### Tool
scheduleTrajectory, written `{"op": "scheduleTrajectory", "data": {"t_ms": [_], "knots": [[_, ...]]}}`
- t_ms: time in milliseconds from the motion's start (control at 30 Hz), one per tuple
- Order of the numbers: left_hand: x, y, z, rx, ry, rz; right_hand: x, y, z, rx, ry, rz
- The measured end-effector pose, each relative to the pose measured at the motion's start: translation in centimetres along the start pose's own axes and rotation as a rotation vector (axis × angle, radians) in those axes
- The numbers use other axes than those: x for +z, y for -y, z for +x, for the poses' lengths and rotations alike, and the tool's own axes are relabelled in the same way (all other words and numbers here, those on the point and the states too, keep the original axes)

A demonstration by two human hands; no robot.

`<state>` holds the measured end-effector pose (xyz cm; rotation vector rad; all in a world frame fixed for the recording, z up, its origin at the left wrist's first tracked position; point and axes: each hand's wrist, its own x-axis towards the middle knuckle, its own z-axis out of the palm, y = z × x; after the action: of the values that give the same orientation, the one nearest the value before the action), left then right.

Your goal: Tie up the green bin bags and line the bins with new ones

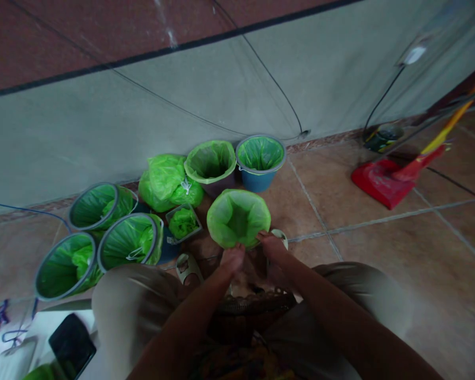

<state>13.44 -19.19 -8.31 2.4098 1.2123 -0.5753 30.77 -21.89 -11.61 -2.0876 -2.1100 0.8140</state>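
Straight ahead between my knees stands a bin lined with a green plastic bag [221, 211], the bag folded out over its rim. My left hand [234, 257] is closed on the near edge of the bag. My right hand [271, 245] pinches the same edge a little further right, its fingertips on the folded plastic. The bag's inside looks empty, and the bin's body is mostly hidden under it and behind my hands. Just left of it is a small square basket [200, 228] with crumpled green plastic inside.
Behind are a dark lined bin [217, 188], a blue lined bucket [258, 182] and a tied green bag [164, 174]. Several lined buckets [65, 290] lie tipped at left. A red dustpan [380, 182] stands right. A phone [72, 343] lies on a white surface. Cables hang along the wall.
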Motion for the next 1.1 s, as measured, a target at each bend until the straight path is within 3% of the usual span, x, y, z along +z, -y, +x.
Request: {"op": "scheduleTrajectory", "data": {"t_ms": [200, 400, 567, 733, 900, 1100], "knots": [[-1.2, 4.7, -0.1, 0.101, -0.018, 0.063, 0.0, 1.4, -0.5, -0.064, 0.039, 0.015], [-1.4, 7.5, -1.7, 0.054, -0.071, 0.1, -1.7, 2.0, -0.5, -0.068, -0.065, 0.052], [-1.1, 5.4, -2.6, -0.033, -0.091, 0.086, -1.9, 2.1, -0.4, -0.066, 0.008, 0.004], [-0.8, 2.8, -1.9, 0.054, -0.04, 0.049, -1.2, 2.6, -0.6, -0.048, 0.104, -0.073], [-0.2, 2.5, -0.9, -0.012, 0.011, 0.05, -1.3, 2.8, -0.7, -0.033, 0.14, -0.112], [0.0, 1.1, -1.4, -0.098, -0.073, 0.046, -1.7, 3.2, -0.2, -0.035, 0.043, 0.05]]}}
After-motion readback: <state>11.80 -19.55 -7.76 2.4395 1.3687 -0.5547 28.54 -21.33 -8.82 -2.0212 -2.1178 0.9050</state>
